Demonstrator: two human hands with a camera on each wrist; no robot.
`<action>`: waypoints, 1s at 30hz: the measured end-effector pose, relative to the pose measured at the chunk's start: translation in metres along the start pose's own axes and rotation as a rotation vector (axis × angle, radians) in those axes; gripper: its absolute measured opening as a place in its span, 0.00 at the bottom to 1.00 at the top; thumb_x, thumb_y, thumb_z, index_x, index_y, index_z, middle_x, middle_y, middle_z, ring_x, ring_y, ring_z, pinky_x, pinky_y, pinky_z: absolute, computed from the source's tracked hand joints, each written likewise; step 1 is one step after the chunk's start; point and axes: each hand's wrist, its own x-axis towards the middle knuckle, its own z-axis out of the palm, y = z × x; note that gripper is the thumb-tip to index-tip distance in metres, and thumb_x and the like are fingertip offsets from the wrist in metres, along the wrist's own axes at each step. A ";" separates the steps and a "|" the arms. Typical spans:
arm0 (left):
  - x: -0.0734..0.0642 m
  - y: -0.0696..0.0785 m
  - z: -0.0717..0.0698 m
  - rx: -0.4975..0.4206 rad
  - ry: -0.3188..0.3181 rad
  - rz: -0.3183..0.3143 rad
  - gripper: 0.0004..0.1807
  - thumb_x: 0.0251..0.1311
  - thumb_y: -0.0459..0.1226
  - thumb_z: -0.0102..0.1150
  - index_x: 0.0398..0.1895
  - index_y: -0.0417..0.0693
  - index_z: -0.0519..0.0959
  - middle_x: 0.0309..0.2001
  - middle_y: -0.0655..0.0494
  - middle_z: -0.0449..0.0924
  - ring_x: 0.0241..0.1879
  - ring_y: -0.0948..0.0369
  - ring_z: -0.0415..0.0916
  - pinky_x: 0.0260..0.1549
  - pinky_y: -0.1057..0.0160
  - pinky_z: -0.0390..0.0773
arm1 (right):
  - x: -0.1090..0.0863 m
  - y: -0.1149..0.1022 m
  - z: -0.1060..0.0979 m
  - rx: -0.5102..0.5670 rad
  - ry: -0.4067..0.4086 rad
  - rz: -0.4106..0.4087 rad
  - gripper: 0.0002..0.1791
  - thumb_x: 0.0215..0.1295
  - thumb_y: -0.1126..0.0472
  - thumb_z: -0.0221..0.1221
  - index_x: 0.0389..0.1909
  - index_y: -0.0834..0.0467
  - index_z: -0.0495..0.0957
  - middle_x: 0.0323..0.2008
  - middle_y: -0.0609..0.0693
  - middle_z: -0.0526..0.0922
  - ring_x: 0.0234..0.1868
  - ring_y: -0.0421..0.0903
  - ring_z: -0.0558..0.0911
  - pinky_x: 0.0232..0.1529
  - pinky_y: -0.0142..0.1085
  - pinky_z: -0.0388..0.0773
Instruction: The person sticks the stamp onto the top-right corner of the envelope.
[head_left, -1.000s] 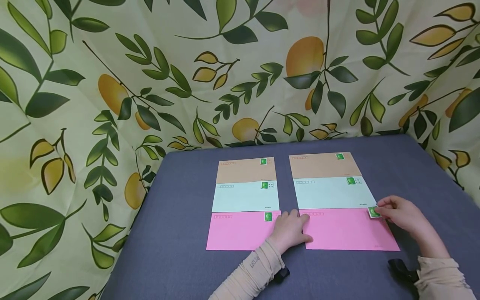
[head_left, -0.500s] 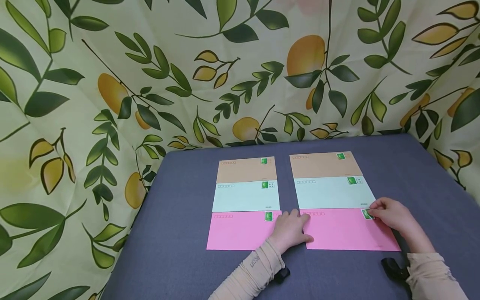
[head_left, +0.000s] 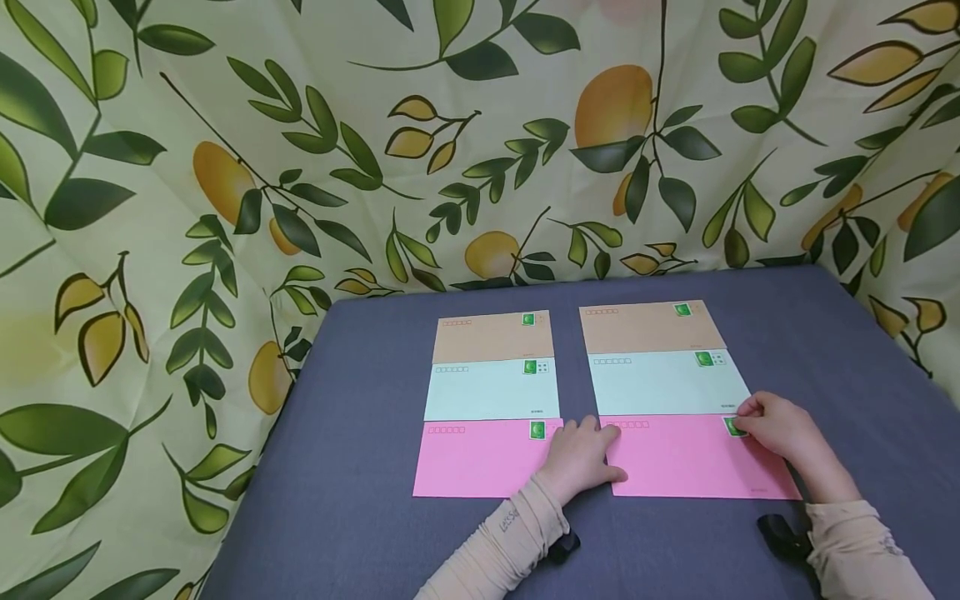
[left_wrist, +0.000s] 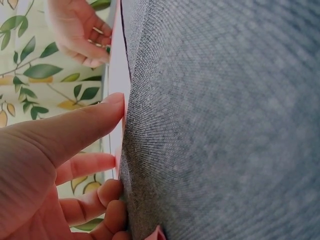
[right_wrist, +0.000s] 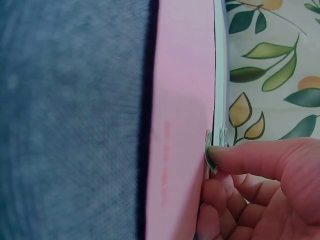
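With thumb and curled fingers, my right hand (head_left: 783,433) pinches a small green postage stamp (head_left: 732,427) at the top right corner of the right-hand pink envelope (head_left: 697,462). In the right wrist view the thumb lies on the stamp (right_wrist: 210,154), which bends slightly, its lower end off the paper. My left hand (head_left: 576,458) rests on that envelope's left edge, fingers spread and relaxed, thumb lower down. Part of this hand also overlaps the right edge of the left pink envelope (head_left: 472,462), which bears a green stamp (head_left: 537,430).
Above each pink envelope lie a pale blue envelope (head_left: 480,396) and a brown envelope (head_left: 487,343) in a column, each stamped at top right. A dark blue cloth (head_left: 360,467) covers the table. Behind it hangs a leaf-patterned curtain (head_left: 315,192).
My right hand has moved left with the stamp, from the pink envelope's right edge onto its top right corner. The left hand stays on the envelope's left edge.
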 end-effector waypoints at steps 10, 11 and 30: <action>0.001 0.002 -0.002 0.021 -0.007 0.002 0.29 0.47 0.56 0.65 0.55 0.65 0.75 0.39 0.60 0.75 0.30 0.63 0.68 0.28 0.68 0.64 | -0.001 -0.003 0.001 -0.090 0.015 -0.032 0.16 0.58 0.61 0.54 0.39 0.72 0.74 0.31 0.64 0.77 0.32 0.53 0.70 0.29 0.37 0.67; 0.001 0.002 -0.002 0.023 -0.008 0.003 0.29 0.47 0.56 0.65 0.55 0.65 0.75 0.39 0.60 0.75 0.30 0.63 0.68 0.28 0.68 0.64 | -0.002 -0.003 0.001 -0.093 0.016 -0.029 0.16 0.58 0.61 0.54 0.40 0.72 0.74 0.32 0.65 0.77 0.33 0.54 0.70 0.29 0.38 0.67; -0.006 -0.043 -0.064 0.138 0.181 0.054 0.25 0.57 0.57 0.56 0.54 0.58 0.77 0.41 0.57 0.78 0.38 0.60 0.72 0.31 0.65 0.66 | -0.014 -0.028 -0.034 -0.110 0.157 -0.128 0.28 0.65 0.48 0.52 0.45 0.73 0.72 0.39 0.70 0.77 0.33 0.56 0.75 0.26 0.41 0.71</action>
